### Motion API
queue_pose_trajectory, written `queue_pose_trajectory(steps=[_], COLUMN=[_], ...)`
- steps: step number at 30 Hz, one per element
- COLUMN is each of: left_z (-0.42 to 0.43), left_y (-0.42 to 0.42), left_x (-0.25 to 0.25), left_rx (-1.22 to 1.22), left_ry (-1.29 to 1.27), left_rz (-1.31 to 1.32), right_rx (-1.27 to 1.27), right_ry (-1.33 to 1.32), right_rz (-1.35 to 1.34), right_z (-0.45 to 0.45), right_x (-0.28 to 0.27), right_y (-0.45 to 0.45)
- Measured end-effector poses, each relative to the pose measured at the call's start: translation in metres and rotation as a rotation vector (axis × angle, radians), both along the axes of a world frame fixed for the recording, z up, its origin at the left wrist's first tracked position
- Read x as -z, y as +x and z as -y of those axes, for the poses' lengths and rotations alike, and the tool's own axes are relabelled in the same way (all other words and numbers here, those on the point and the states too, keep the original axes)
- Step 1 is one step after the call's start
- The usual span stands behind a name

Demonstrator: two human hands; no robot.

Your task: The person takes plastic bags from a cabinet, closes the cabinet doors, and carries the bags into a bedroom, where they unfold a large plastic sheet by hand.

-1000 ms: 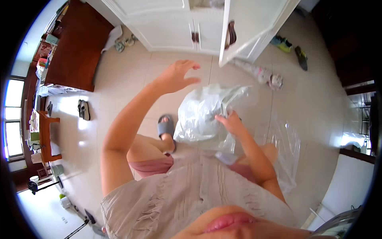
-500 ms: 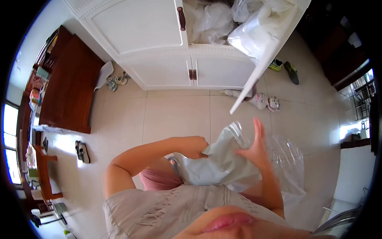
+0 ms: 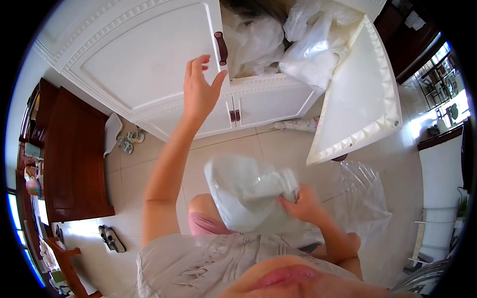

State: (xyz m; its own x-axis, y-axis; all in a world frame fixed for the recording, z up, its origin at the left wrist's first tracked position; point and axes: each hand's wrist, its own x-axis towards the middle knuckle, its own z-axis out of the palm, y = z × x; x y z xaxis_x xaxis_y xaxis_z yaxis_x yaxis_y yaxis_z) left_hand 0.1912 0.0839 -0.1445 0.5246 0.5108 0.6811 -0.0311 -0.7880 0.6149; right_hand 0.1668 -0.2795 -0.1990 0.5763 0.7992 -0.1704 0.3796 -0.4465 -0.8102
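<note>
My left hand (image 3: 201,92) is raised in front of the white cabinet, its fingers apart and empty. It is close to the dark handle (image 3: 221,48) of the left upper door (image 3: 144,59); I cannot tell whether it touches. Lower down, my right hand (image 3: 304,204) grips a pale plastic bag (image 3: 243,191) by its right side. The bag hangs over my lap, slightly blurred. Inside the cabinet's upper compartment lie crumpled clear plastic bags (image 3: 256,42) and a fuller white plastic bag (image 3: 315,59) that bulges over the front edge.
The right upper door (image 3: 362,94) stands swung out toward me. A clear plastic sheet or bag (image 3: 365,198) lies on the tiled floor to my right. Shoes (image 3: 112,238) and sandals (image 3: 130,141) rest at left by a brown wooden cabinet (image 3: 74,159). A patterned item (image 3: 298,124) lies under the open door.
My left hand has let go of the pale bag and risen to the cabinet door. My right hand, open before, now grips the bag. The view has shifted, showing more of the open door.
</note>
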Motion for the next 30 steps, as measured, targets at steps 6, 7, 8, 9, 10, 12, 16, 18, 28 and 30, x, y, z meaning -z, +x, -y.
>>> queue_pose_trajectory(steps=[6,7,8,9,10,12,16,18,28,30], left_z=[-0.023,-0.027,-0.030,-0.032,-0.032,-0.033,-0.035,-0.027,0.092,0.094], left_y=[0.048,0.053,0.055,0.053,0.051,0.051,0.042,0.029,-0.243,-0.280], left_x=[0.022,0.023,0.024,0.024,0.023,0.023,0.021,0.017,0.059,0.068], left_rx=[0.112,0.120,0.098,0.074,0.078,0.093,0.173,0.232,0.166,0.076], left_ry=[-0.012,-0.018,0.016,0.051,0.048,0.005,0.005,0.014,-0.583,-0.565], left_rz=[0.079,0.070,0.056,0.041,0.005,-0.031,-0.039,-0.017,0.327,0.463], right_rx=[0.302,0.324,0.345,0.349,0.370,0.387,0.463,0.490,0.365,0.336], right_ry=[0.237,0.217,0.194,0.184,0.165,0.158,0.192,0.224,0.112,0.087], right_rz=[0.056,0.122,0.185,0.171,0.205,0.249,0.024,-0.015,-0.274,-0.275], right_z=[-0.057,-0.061,-0.064,-0.065,-0.066,-0.070,-0.066,-0.061,-0.001,0.007], right_x=[-0.024,-0.026,-0.027,-0.025,-0.025,-0.023,-0.031,-0.039,-0.064,-0.056], right_y=[0.033,0.037,0.037,0.037,0.037,0.040,0.041,0.044,0.064,0.072])
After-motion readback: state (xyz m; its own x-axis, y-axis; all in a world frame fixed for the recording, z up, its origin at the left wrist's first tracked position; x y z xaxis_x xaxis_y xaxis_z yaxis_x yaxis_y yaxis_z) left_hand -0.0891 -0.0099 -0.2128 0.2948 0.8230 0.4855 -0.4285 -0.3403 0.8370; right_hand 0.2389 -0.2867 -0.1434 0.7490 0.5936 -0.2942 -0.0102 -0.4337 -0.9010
